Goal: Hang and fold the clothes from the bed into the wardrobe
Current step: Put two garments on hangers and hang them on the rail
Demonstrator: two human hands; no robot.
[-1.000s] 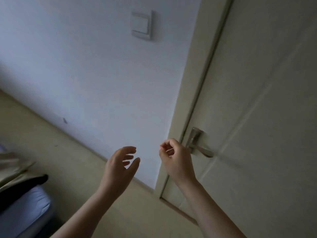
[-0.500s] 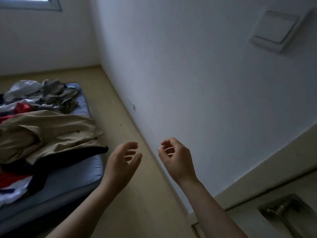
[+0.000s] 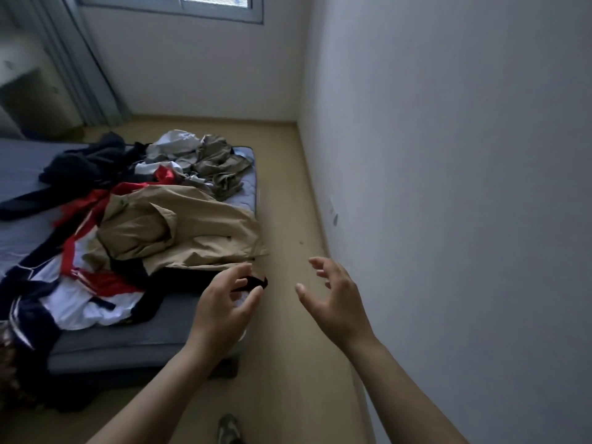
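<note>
Both hands are up in the air and hold nothing. The left hand [image 3: 221, 306] is over the near corner of the bed [image 3: 128, 344], with its fingers [image 3: 238, 270] bent a little and apart. The right hand [image 3: 333, 299] is beside it, over the floor [image 3: 288, 203], with its fingers [image 3: 320, 262] spread wide.

The clothes lie in a messy heap on the bed. A big tan jacket [image 3: 179, 229] is on top, and its edge comes right up to the side of the bed. A red and white top [image 3: 93, 290] lies nearer, partly under the jacket. A black piece [image 3: 83, 161] lies farther back. A crumpled green-brown piece [image 3: 221, 168] is at the far corner. A bit of black cloth [image 3: 256, 282] sticks out over the bed's edge, just past the left hand.

Between the bed and the white wall [image 3: 448, 155] runs a strip of bare tan floor. It goes all the way to the far wall. The right hand is close to the wall.

The bed is low and has a blue-grey cover. A window [image 3: 208, 4] is high on the far wall, and a grey curtain [image 3: 86, 68] hangs to its left. One foot [image 3: 229, 429] shows at the bottom.
</note>
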